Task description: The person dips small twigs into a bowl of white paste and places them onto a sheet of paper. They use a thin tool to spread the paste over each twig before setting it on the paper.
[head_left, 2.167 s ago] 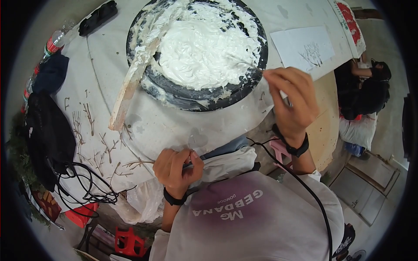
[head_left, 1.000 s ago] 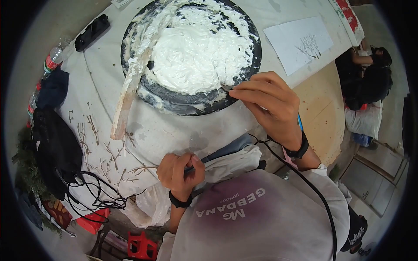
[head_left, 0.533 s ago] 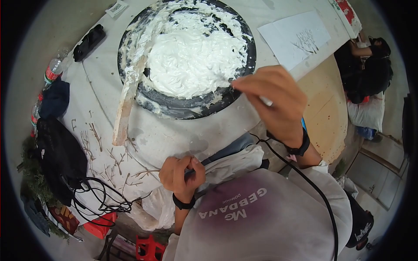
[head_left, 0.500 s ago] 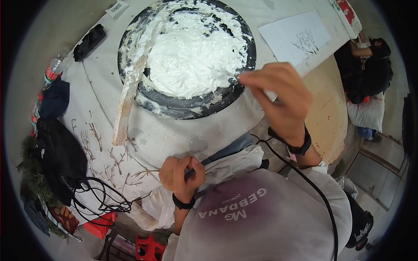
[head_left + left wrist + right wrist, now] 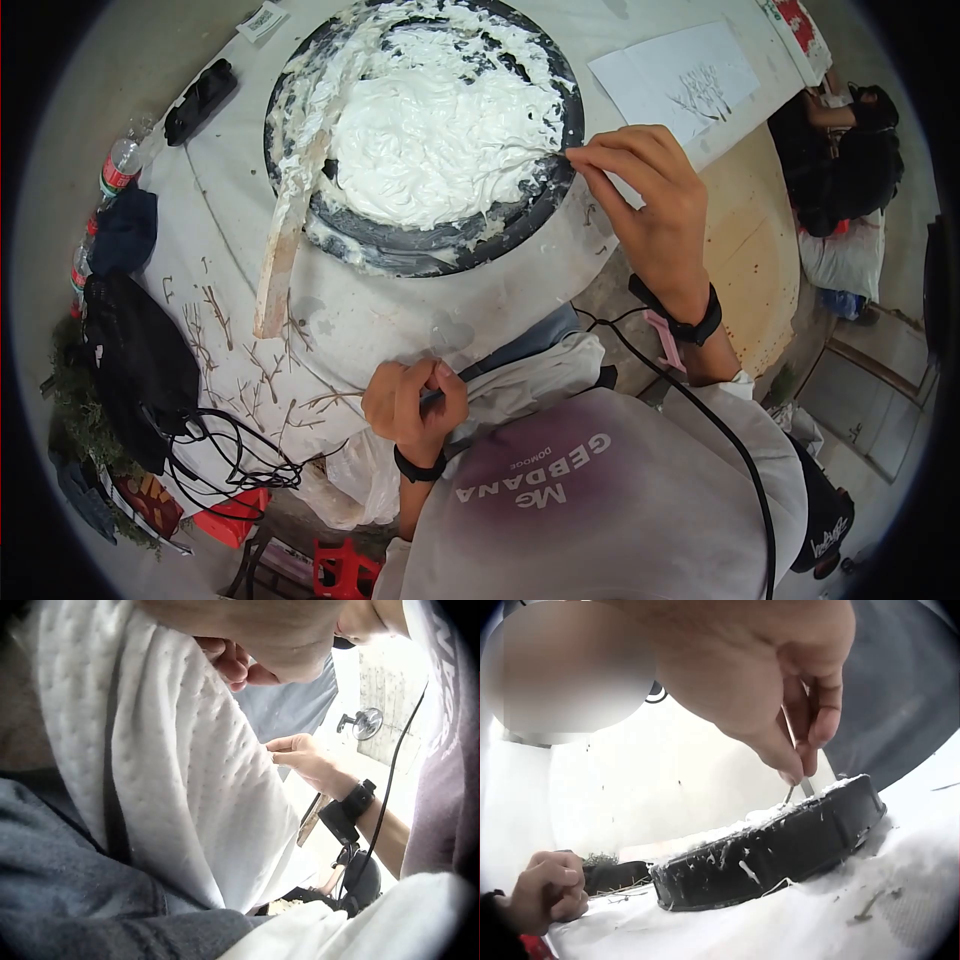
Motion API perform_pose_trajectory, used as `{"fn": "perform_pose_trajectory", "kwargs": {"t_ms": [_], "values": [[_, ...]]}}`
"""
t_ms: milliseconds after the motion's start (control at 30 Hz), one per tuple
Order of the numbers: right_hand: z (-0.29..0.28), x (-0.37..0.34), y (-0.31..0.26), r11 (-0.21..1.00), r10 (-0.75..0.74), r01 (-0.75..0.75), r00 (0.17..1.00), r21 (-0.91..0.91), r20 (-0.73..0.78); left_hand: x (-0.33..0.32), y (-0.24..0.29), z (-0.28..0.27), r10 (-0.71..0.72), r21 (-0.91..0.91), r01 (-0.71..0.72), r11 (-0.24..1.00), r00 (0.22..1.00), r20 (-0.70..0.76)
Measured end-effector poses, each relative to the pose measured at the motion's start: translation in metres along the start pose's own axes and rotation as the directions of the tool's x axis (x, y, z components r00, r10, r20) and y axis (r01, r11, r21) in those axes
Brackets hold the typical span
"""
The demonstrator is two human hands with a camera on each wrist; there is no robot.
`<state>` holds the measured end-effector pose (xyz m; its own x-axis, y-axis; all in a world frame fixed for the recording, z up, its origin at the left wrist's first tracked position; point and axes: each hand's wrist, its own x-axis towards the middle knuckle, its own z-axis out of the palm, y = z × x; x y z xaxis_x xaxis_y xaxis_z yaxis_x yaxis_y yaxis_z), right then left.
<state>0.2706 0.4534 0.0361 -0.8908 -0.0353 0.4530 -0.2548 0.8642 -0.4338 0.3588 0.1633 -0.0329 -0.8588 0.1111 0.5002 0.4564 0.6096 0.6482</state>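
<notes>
My right hand [image 5: 662, 205] pinches a thin twig [image 5: 789, 796] between thumb and fingertips, over the right side of a round black basin [image 5: 490, 252]. The twig's lower end meets the thick white paste [image 5: 440, 140] in the basin. In the right wrist view, paste streaks mark the basin's [image 5: 757, 866] outer wall. My left hand [image 5: 412, 405] stays near the table's front edge with its fingers curled and thumb against them; no held thing shows. A branched twig [image 5: 330, 399] lies beside it, and whether they touch is unclear. A paste-coated wooden stick [image 5: 278, 265] leans over the basin's left rim.
Several twigs [image 5: 225, 320], a black bag [image 5: 135, 365] and coiled cables [image 5: 215, 450] lie on the left. A black case [image 5: 200, 100] is at the back left. A paper with a tree drawing [image 5: 675, 80] lies right of the basin. Another person [image 5: 850, 165] is at the far right.
My right hand has shifted slightly from the basin's front right, and light streaks now show in the paste near its fingertips. My left hand has stayed nearly still. The head view has shifted a little.
</notes>
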Motion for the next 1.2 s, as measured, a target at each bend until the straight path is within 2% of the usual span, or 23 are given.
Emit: {"fn": "perform_pose_trajectory", "kwargs": {"t_ms": [100, 233, 533, 800, 900, 933, 1033, 1200], "values": [[0.000, 0.004, 0.000, 0.992, -0.117, 0.119, 0.992, -0.030, 0.053, 0.000, 0.000, 0.000, 0.000, 0.012, 0.000, 1.000, 1.000, 0.002], [0.003, 0.005, -0.001, 0.983, -0.166, 0.172, 0.983, -0.070, 0.083, 0.000, 0.000, -0.001, -0.005, 0.014, 0.005, 1.000, 1.000, 0.016], [0.012, 0.006, -0.007, 0.987, -0.160, 0.161, 0.987, -0.018, 0.034, -0.002, 0.001, 0.000, -0.029, 0.017, 0.030, 0.999, 1.000, -0.004], [0.005, 0.013, -0.003, 0.982, -0.174, 0.172, 0.985, -0.074, -0.024, 0.001, 0.000, -0.001, -0.006, 0.002, 0.006, 1.000, 1.000, 0.002], [-0.003, 0.015, -0.005, 0.999, -0.034, 0.030, 0.988, -0.030, -0.150, 0.002, 0.000, -0.002, 0.003, -0.004, -0.003, 1.000, 1.000, 0.002], [-0.003, 0.016, -0.004, 0.999, -0.038, 0.033, 0.988, -0.033, -0.150, 0.002, 0.000, -0.001, 0.003, -0.006, -0.003, 1.000, 1.000, -0.002], [0.002, 0.011, -0.003, 0.952, 0.225, -0.196, 0.969, 0.234, -0.103, 0.001, -0.001, 0.000, 0.006, -0.013, -0.006, 1.000, 1.000, -0.004], [0.009, 0.005, -0.005, 0.916, 0.316, -0.314, 0.948, 0.250, 0.033, 0.000, -0.001, 0.000, 0.008, -0.013, -0.008, 1.000, 1.000, -0.004]]}}
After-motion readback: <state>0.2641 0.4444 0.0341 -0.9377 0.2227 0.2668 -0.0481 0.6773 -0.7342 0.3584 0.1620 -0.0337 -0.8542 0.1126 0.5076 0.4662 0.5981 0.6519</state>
